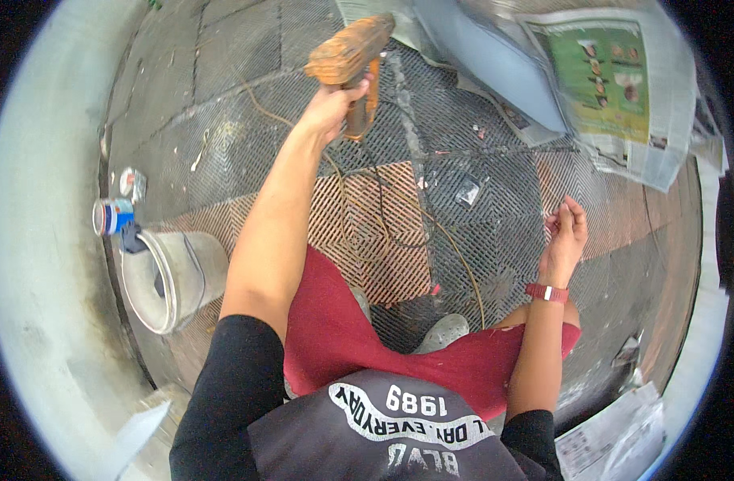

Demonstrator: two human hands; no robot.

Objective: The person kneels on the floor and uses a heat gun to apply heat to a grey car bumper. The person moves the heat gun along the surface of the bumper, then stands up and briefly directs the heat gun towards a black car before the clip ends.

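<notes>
My left hand (332, 106) is closed round the handle of a worn orange-and-black heat gun (352, 50), its arm stretched far forward. A cord runs down from the tool's handle. Over the floor at the right, my right hand (566, 232) is raised clear of other things with its fingers curled in. Whether anything small sits between those fingertips I cannot make out. Beyond and between the hands lies a smooth grey-blue panel (503, 72) on spread newspaper (663, 96). My left hand and the tool are nearest to its left end.
A whitish bucket (199, 264) with a dark cloth (132, 238) on its rim stands at the left, beside a blue-and-white can (112, 216). A yellowish cable (463, 268) snakes over the ribbed mats (367, 216). A small clear packet (468, 191) lies in the middle. Papers (611, 437) lie at lower right.
</notes>
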